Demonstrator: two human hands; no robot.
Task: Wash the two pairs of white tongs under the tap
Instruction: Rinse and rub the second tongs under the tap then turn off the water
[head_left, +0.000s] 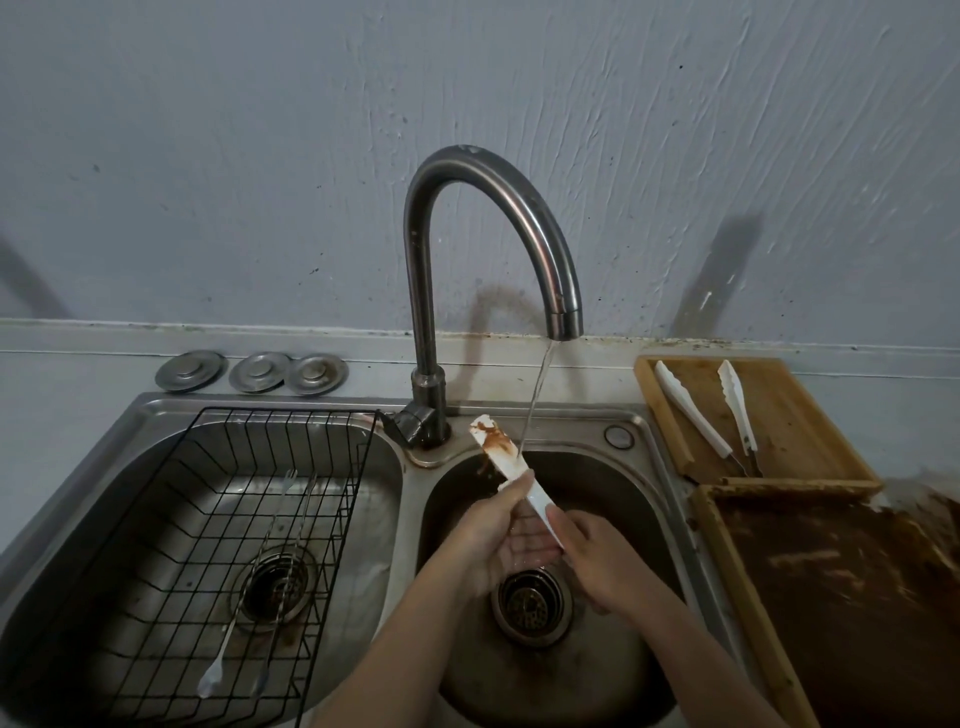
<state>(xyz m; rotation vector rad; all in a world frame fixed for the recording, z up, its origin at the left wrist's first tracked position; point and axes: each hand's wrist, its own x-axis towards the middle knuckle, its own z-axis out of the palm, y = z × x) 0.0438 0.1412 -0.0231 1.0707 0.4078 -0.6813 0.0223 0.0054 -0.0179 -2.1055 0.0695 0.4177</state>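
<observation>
Our left hand (488, 525) and right hand (597, 561) both grip one sauce-stained pair of tongs (511, 467) under the tap (493, 234); the second pair (706, 410) waits on the board (779, 415), looking unwashed maybe.

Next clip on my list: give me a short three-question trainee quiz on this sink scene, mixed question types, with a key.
1. True or false: the tap is turned off.
2. Which basin holds the black wire rack? A) left B) right C) neither
3. Fill in: the second pair of white tongs lies on the wooden ______.

Key
1. False. A stream of water runs from the spout onto the stained tongs, which the left hand and right hand hold over the right basin.
2. A. The rack sits in the left basin.
3. Board, to the right of the sink.
</observation>
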